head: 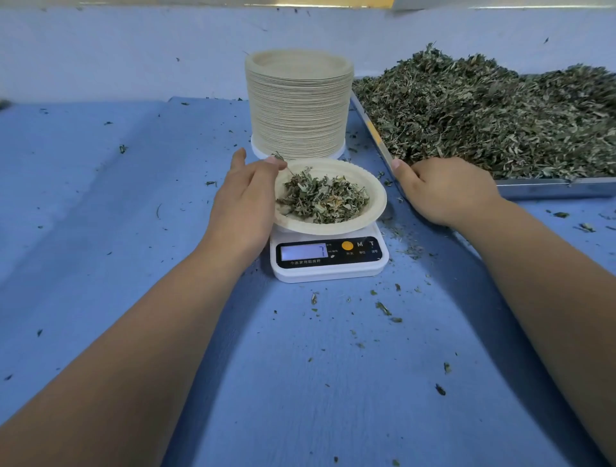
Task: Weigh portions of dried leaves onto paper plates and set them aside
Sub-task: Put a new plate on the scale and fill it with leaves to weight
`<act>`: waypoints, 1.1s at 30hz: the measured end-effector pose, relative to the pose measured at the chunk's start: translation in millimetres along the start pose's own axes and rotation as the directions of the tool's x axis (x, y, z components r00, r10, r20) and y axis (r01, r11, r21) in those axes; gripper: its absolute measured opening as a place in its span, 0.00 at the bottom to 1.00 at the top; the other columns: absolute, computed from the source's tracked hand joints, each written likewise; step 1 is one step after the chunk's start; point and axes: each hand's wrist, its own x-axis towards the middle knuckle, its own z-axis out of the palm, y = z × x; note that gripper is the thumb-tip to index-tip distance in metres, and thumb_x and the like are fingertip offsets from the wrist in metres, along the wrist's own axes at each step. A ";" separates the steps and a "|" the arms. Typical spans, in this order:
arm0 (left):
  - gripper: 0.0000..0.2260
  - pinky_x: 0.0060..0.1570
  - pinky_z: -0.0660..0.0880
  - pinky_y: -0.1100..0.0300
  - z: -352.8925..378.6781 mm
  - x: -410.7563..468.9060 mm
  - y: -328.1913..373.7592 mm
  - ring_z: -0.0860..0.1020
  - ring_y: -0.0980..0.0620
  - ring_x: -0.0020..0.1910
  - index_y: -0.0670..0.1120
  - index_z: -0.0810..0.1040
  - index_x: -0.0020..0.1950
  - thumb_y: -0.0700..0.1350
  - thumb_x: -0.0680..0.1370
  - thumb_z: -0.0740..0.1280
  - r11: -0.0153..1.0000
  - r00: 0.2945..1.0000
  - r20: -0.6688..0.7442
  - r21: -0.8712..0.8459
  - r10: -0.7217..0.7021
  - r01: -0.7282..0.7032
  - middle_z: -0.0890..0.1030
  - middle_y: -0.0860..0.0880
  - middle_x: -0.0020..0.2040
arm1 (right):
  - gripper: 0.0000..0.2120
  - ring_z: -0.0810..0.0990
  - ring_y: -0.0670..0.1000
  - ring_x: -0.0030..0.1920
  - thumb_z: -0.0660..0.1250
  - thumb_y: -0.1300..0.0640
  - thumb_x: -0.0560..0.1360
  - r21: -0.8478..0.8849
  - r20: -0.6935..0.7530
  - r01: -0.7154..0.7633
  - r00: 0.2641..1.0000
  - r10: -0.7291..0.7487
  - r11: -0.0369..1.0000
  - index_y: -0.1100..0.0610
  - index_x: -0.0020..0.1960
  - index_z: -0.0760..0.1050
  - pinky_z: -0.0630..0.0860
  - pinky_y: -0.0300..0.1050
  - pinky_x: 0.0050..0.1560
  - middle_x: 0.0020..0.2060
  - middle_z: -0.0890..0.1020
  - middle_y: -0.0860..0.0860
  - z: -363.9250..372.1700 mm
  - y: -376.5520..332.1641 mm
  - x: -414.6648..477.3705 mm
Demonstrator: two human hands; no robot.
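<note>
Paper plate [376, 200] of dried leaves [323, 198] sits on the scale [330, 266], left hand [243, 206] gripping its rim. Right hand [446, 190] curls at the heaped tray [550, 188] corner, hold unclear; plate stack [298, 110] behind.

A table [100, 233] draped in blue cloth fills the near space, its cloth creased in long folds on the left. Along the far side rises a pale bluish wall [133, 50], with a metal strip [500, 4] at its top right. The light is soft and even.
</note>
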 end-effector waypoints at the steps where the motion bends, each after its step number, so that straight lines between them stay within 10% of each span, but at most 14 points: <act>1: 0.16 0.69 0.54 0.56 -1.4 3.4 -1.2 0.57 0.58 0.80 0.66 0.81 0.61 0.58 0.81 0.56 1.000 1.000 -0.007 -0.002 0.006 -0.006 0.58 0.58 0.82 | 0.34 0.74 0.56 0.33 0.43 0.33 0.82 -0.006 -0.011 0.003 1.000 -0.003 1.000 0.55 0.35 0.73 0.69 0.47 0.35 0.31 0.76 0.54 0.5 0.1 -0.2; 8: 0.16 0.72 0.68 0.50 -10.6 22.1 -12.2 0.74 0.59 0.67 0.62 0.77 0.64 0.57 0.80 0.55 0.990 0.997 -0.066 -0.139 -0.033 0.024 0.78 0.60 0.66 | 0.32 0.73 0.57 0.32 0.46 0.35 0.83 0.007 -0.084 0.040 0.996 -0.040 0.999 0.55 0.35 0.72 0.66 0.46 0.34 0.31 0.76 0.53 4.7 -5.2 -0.2; 16: 0.09 0.50 0.77 0.55 -10.4 48.2 4.2 0.84 0.56 0.47 0.54 0.81 0.54 0.53 0.80 0.62 0.969 0.990 0.004 -0.207 -0.139 0.137 0.87 0.53 0.47 | 0.31 0.73 0.56 0.30 0.46 0.36 0.83 -0.009 -0.136 0.042 0.990 -0.043 0.999 0.56 0.35 0.71 0.65 0.43 0.33 0.29 0.75 0.53 7.6 -6.5 0.8; 26: 0.13 0.54 0.74 0.56 -7.1 52.9 25.7 0.82 0.55 0.55 0.48 0.82 0.58 0.50 0.83 0.60 0.973 0.990 0.034 -0.188 -0.133 0.137 0.88 0.54 0.47 | 0.30 0.73 0.56 0.31 0.47 0.36 0.82 -0.005 -0.142 0.033 0.989 -0.033 0.999 0.54 0.35 0.71 0.62 0.42 0.32 0.30 0.75 0.52 8.6 -7.4 -0.1; 33: 0.14 0.49 0.70 0.66 -4.1 35.0 15.8 0.79 0.63 0.52 0.47 0.84 0.45 0.45 0.83 0.60 0.988 0.988 0.010 0.010 0.153 -0.153 0.85 0.55 0.50 | 0.30 0.71 0.52 0.30 0.47 0.36 0.82 0.001 -0.122 0.030 0.992 -0.029 1.000 0.54 0.37 0.74 0.60 0.41 0.31 0.30 0.75 0.51 7.9 -7.2 0.2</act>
